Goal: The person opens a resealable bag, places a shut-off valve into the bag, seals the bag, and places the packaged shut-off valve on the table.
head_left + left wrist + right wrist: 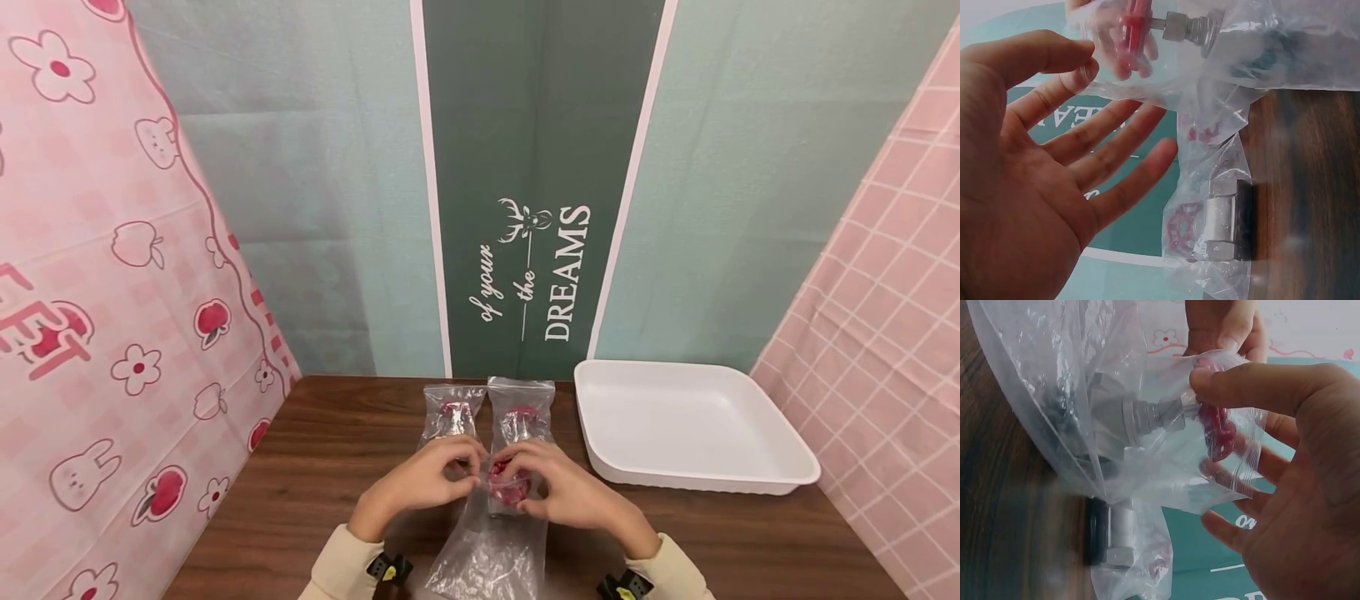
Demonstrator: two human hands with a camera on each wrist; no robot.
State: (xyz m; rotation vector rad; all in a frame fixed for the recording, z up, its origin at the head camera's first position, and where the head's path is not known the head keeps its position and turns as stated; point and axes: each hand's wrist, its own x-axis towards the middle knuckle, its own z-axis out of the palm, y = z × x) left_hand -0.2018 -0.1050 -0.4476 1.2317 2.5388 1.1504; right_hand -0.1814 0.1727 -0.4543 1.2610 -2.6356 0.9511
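Note:
A clear zip bag [491,554] holds a metal valve [1109,415] with a red handwheel [1134,31]. My left hand [429,482] pinches the bag's edge between thumb and forefinger, its other fingers spread in the left wrist view. My right hand [570,490] grips the same bag around the handwheel, thumb on the near side. Beyond my hands lie two more bagged valves, the left bag [455,404] and the right bag [522,408], both showing red wheels through the plastic. The held valve's lower body is blurred by plastic folds.
A white tray [701,482] stands on the right of the brown wooden table [330,425]. Behind the table hangs a green cloth [540,125] with white lettering. Pink patterned cloths [180,317] flank both sides.

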